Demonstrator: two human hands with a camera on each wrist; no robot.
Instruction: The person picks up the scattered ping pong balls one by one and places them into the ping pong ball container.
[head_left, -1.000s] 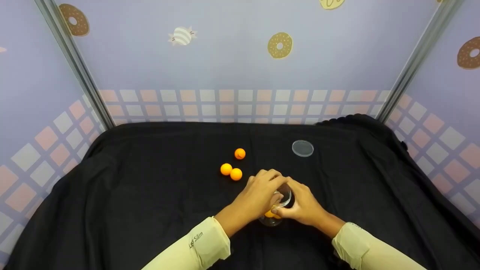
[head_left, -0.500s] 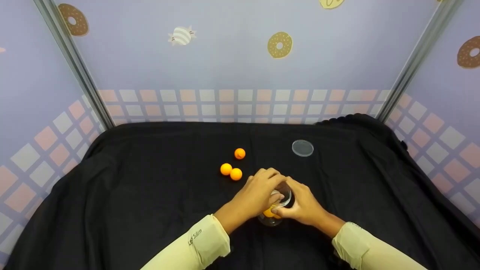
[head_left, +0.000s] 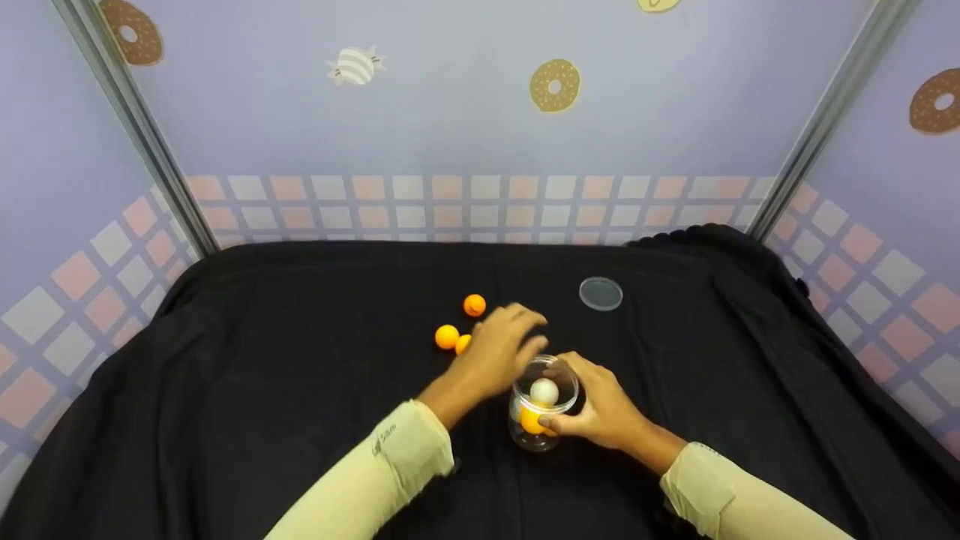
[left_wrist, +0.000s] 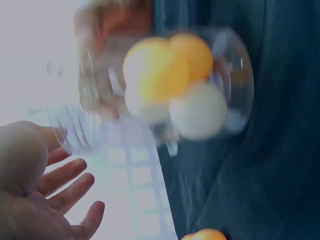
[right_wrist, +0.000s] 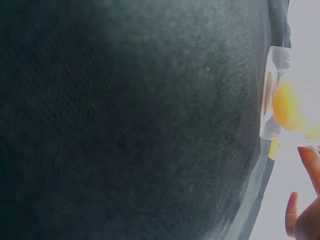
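Note:
A clear plastic jar (head_left: pixel 534 439) stands on the black cloth, its mouth uncovered. Inside it are orange and white ping-pong balls; a white ball (head_left: pixel 544 391) lies on top. My right hand (head_left: pixel 606 405) grips the jar near the rim, thumb at the front. Just left of the jar's mouth hovers my left hand (head_left: pixel 499 351), blurred, its fingers loosely bent around nothing. In the left wrist view those fingers (left_wrist: pixel 70 182) are spread beside the jar (left_wrist: pixel 240 80). Loose orange balls (head_left: pixel 447 337) lie beyond the left hand, one partly hidden by it.
Another orange ball (head_left: pixel 474 305) rests farther back on the cloth. A clear round lid (head_left: pixel 601 293) lies flat behind the jar, to the right. Patterned panels (head_left: pixel 450 112) enclose the back and sides of the cloth-covered table (head_left: pixel 300 375).
My left hand has come out of the jar's mouth and moved up and left, uncovering a white ball inside. The right hand keeps its hold on the jar. The head view has shifted slightly.

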